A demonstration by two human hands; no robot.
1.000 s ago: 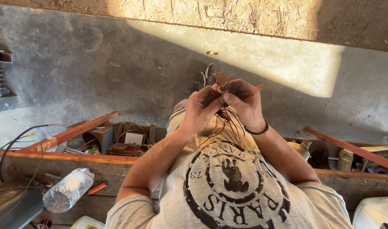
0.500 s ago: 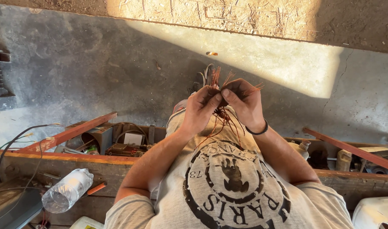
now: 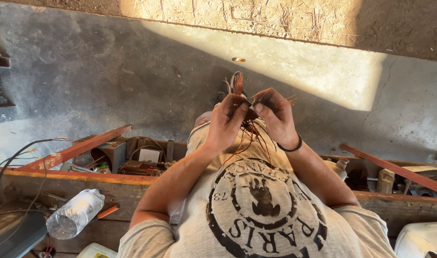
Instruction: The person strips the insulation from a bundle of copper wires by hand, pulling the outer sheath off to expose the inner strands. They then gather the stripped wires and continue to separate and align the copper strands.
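Both hands work a bundle of copper wires (image 3: 249, 125) held above the lap. Left hand (image 3: 226, 119) is closed around the bundle; right hand (image 3: 275, 114) pinches strands at its top. Ends (image 3: 285, 100) splay loose and strands trail down over the shirt (image 3: 256, 210), so I judge the work part done. A bottle (image 3: 75, 213) lies on the bench (image 3: 85, 184).

shirt (image 3: 256, 215): light grey tee, dark round print | wristband (image 3: 292, 146): black, right wrist | forearms bare
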